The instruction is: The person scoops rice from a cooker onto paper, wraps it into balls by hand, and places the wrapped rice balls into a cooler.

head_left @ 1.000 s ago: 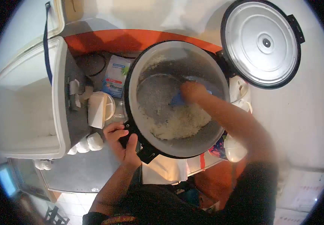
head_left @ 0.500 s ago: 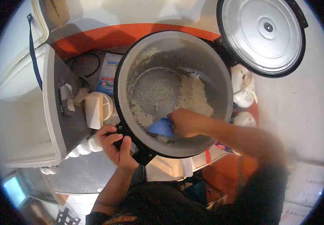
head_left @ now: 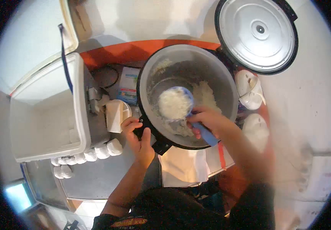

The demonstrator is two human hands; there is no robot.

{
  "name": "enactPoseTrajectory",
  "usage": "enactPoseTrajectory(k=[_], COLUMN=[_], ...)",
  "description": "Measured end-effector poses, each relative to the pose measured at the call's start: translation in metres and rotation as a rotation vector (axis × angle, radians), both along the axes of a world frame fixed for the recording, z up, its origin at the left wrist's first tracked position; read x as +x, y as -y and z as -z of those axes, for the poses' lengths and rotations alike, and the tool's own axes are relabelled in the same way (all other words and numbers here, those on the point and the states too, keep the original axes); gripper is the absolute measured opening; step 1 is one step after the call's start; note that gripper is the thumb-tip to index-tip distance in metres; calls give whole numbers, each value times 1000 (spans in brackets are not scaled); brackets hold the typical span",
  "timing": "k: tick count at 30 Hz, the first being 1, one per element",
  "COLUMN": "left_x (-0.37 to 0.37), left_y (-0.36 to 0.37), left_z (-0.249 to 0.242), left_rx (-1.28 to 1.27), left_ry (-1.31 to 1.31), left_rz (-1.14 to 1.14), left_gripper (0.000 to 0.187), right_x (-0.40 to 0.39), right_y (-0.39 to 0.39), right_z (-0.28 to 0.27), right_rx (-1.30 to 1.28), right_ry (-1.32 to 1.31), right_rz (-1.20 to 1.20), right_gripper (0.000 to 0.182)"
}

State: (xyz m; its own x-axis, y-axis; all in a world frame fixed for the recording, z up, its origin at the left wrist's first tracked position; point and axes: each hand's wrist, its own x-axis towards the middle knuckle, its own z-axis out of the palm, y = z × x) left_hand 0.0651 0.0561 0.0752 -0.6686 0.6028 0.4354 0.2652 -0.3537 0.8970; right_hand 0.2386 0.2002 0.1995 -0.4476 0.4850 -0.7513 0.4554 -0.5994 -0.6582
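A large rice cooker (head_left: 232,96) stands before me, its round silver lid (head_left: 246,46) swung up at the upper right. Cooked rice (head_left: 205,96) clings to the inner wall and bottom of the pot. My right hand (head_left: 209,120) grips the handle of a blue rice scoop (head_left: 207,135), whose bowl is heaped with white rice (head_left: 175,103) and held over the inside of the pot. At the cooker's left front, my left hand (head_left: 138,140) has its fingers around the black side handle (head_left: 147,126), with the thumb on the near side.
An open white cooler box (head_left: 82,115) sits at the left. Several white wrapped packs (head_left: 102,150) line the counter beside it. A blue-and-white packet (head_left: 128,86) and a white container (head_left: 115,115) lie between cooler and cooker. White lidded tubs (head_left: 250,90) stand right of the cooker.
My right hand has lifted the scoop from the pot's bottom, and its bowl now shows full of rice. The view has shifted, while my left hand stays at the handle.
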Motion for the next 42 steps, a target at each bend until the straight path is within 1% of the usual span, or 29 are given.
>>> enactPoseTrajectory(k=[1, 2, 4, 7, 9, 10, 12, 13, 14, 15, 16, 17, 18, 19, 20, 21, 22, 25, 28, 29, 31, 33, 34, 36, 37, 38, 39, 40, 42], left_x=[1, 4, 11, 28, 44, 55, 73, 77, 83, 88, 92, 93, 94, 94, 94, 94, 96, 97, 105, 106, 111, 117, 116, 113, 116, 120, 124, 128, 140], left_y=[0, 0, 21, 69, 100, 107, 112, 117, 119, 122, 125, 127, 127, 129, 127, 125, 129, 126, 122, 121, 126, 114, 107, 91, 85, 83, 82, 82, 89], left_z=[-5, -9, 22, 83, 127, 138, 147, 147, 147, 147, 150, 157, 163, 167, 170, 171, 171, 160, 154, 150, 146, 131, 136, 168, 184, 200, 202, 204, 203], left_rx=[20, 42, 140, 108, -276, -300, -496, -525, -590, -644, -648, -708, -769, -773, -833, -894, -906, -930, -1027, -1028, -1040, -1176, -1176, -981, -979, -861, -739, -732, -800], left_ry=[-7, -10, -68, -200, -542, -538, -697, -685, -738, -799, -804, -832, -860, -861, -884, -905, -901, -943, -982, -986, -983, -1009, -1011, -1097, -1102, -1172, -1242, -1255, -1187], left_rz=[-26, -51, -111, -69, 281, 296, 703, 720, 759, 792, 796, 808, 820, 827, 830, 832, 837, 828, 808, 792, 766, 763, 755, 639, 624, 524, 428, 426, 442], left_gripper=[34, 35, 42, 42, 53, 53, 77, 77, 92, 108, 108, 118, 129, 129, 133, 137, 137, 139, 140, 141, 142, 112, 112, 77, 77, 71, 67, 67, 68], right_x=[9, 21, 50, 82, 116, 129, 148, 157, 165, 171, 174, 176, 177, 179, 183, 190, 196, 198, 187, 190, 199, 210, 214, 214, 213, 214, 218, 221, 237], right_y=[3, 6, 16, 63, 98, 116, 155, 170, 185, 198, 207, 216, 226, 239, 252, 266, 280, 268, 272, 265, 259, 243, 238, 239, 236, 233, 228, 220, 195], right_z=[-6, -11, -20, -60, -49, -40, -19, 2, 28, 59, 91, 126, 166, 207, 254, 285, 300, 281, 276, 277, 280, 284, 285, 263, 249, 238, 230, 224, 228], right_rx=[-27, -10, 45, 78, -36, -62, -224, -270, -299, -203, -96, -97, 482, 1047, 1032, 1049, 1056, 1005, 906, 919, 843, 872, 893, 900, 900, 906, 864, 822, 805], right_ry=[-42, -50, -176, -212, -309, -303, -368, -314, -307, -212, -123, -128, 104, 346, 250, 289, 327, 446, 608, 604, 357, 217, 85, 73, 64, 56, 27, -2, 34], right_rz=[141, 131, 249, 250, 260, 272, 309, 323, 332, 351, 368, 371, 195, -4, -33, -159, -290, -447, -437, -441, -445, -424, -392, -306, -220, -219, -92, 40, 110], right_gripper=[16, 16, 19, 21, 21, 21, 23, 30, 30, 38, 46, 46, 55, 64, 68, 68, 69, 72, 73, 73, 74, 75, 76, 77, 78, 78, 77, 77, 77])
